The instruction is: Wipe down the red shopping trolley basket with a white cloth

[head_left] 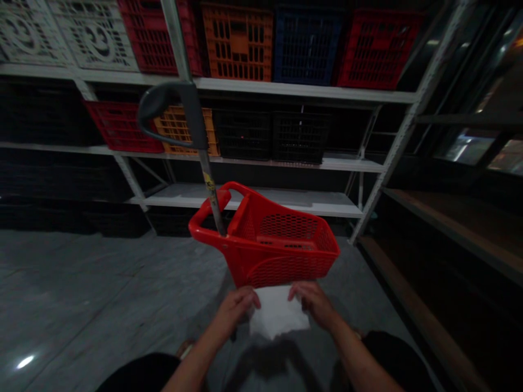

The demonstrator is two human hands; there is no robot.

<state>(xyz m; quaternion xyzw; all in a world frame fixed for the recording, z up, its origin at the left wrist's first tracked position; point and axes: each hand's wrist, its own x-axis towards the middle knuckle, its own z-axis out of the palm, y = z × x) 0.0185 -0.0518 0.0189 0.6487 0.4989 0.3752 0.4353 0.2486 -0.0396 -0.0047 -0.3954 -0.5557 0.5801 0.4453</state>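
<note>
Both my hands hold a white sheet, paper or cloth (278, 317), low in the view. My left hand (236, 311) pinches its left edge and my right hand (311, 302) pinches its right edge, fingers closed on it. Just beyond the sheet stands a red plastic shopping basket (281, 247) on the floor, with a tall pull handle (186, 117) whose dark grip rises at the left. The basket's inside looks empty as far as I can see.
White metal shelving (286, 90) runs across the back with red, orange, blue and black crates (237, 41) and white patterned panels. A wooden shelf (457, 223) lines the right side. Grey polished floor (90, 294) spreads to the left.
</note>
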